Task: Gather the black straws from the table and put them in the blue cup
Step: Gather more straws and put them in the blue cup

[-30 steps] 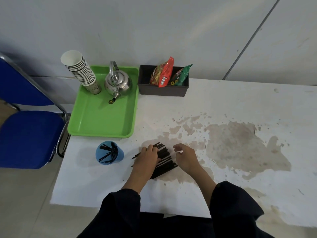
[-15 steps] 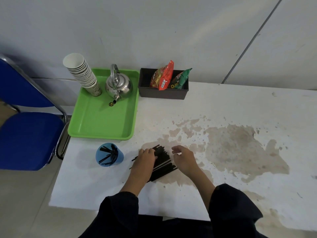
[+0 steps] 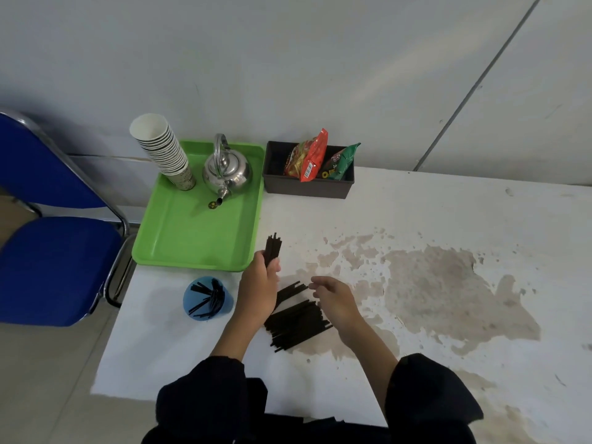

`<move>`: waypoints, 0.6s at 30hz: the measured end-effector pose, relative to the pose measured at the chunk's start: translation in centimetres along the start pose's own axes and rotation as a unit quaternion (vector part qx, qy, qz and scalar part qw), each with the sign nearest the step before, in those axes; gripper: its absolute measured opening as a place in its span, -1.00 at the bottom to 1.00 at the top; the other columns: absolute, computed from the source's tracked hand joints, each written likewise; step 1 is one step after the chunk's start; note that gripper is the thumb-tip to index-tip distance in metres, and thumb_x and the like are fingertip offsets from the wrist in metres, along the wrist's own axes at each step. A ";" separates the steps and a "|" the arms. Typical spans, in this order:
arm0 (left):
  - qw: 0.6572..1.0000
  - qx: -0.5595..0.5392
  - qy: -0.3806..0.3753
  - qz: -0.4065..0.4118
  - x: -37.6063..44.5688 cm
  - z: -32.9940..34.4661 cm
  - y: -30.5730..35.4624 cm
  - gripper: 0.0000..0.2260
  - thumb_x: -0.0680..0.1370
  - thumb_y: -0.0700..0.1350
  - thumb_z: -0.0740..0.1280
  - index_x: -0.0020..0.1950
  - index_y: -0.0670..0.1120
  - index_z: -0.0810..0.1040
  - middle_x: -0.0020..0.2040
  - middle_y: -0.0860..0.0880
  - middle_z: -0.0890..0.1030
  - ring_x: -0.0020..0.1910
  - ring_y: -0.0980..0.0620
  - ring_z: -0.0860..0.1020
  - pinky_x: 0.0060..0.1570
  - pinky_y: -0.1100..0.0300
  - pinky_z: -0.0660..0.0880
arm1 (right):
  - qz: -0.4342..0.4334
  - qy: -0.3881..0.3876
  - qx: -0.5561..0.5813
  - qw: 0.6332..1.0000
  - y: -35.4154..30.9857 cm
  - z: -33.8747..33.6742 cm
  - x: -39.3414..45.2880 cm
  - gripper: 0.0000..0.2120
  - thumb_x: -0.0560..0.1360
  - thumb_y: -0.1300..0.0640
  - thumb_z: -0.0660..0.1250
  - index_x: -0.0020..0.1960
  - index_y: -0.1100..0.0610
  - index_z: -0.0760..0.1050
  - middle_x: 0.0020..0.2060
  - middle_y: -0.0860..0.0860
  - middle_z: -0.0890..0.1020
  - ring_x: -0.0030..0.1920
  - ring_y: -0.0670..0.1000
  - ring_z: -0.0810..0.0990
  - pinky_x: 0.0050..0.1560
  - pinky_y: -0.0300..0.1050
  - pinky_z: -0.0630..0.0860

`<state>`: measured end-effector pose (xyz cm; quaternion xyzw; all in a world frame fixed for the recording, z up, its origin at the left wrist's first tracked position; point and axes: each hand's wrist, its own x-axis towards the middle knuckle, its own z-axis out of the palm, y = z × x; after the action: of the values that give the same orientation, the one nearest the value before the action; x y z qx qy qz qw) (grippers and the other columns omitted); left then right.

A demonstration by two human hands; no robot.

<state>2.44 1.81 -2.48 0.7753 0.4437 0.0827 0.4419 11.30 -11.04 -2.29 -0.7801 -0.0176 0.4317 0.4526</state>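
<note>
Head view: left hand (image 3: 258,288) grips straw bundle (image 3: 273,248) upright beside blue cup (image 3: 207,299).

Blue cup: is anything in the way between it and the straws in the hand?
Nothing visible. The left hand holds a bundle of straws upright, and only bare table lies between it and the blue cup. The green tray sits off to the side.

Bare table (image 3: 153,341) surrounds the blue cup (image 3: 207,299); green tray (image 3: 195,232) stands just behind it.
</note>
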 end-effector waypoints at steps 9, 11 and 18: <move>0.944 -0.329 0.014 -0.036 1.5 -3.7 5.2 -0.83 0.67 -0.04 0.15 -0.01 -0.04 0.49 -0.26 0.09 0.54 -0.31 0.14 0.50 -0.18 0.21 0.49 | 0.063 -0.096 0.311 0.943 -4.2 2.1 -1.7 -0.72 0.61 0.13 0.10 0.22 0.13 0.49 0.15 0.03 0.60 0.21 0.00 0.53 0.31 -0.04 0.41; 0.914 -0.405 0.010 -0.008 1.7 -4.5 6.2 -0.86 0.67 -0.03 0.18 0.05 -0.01 0.51 -0.28 0.18 0.56 -0.29 0.16 0.51 -0.14 0.21 0.53 | 0.097 -0.139 0.428 0.888 -5.2 2.7 -2.4 -0.67 0.62 0.10 0.05 0.24 0.21 0.48 0.19 0.10 0.59 0.25 0.07 0.52 0.32 0.00 0.39; 0.886 -0.460 -0.016 0.060 1.6 -5.9 8.5 -0.86 0.60 0.02 0.23 0.00 0.14 0.59 -0.22 0.13 0.55 -0.25 0.13 0.51 -0.11 0.21 0.51 | 0.097 -0.210 0.550 0.802 -9.2 3.8 -4.0 -0.57 0.64 0.06 -0.04 0.23 0.29 0.46 0.23 0.21 0.56 0.29 0.13 0.50 0.40 0.07 0.34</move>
<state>5.54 4.82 7.11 0.5113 0.3014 0.2918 0.7500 9.57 -4.68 6.13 -0.2876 0.2036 0.5639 0.7469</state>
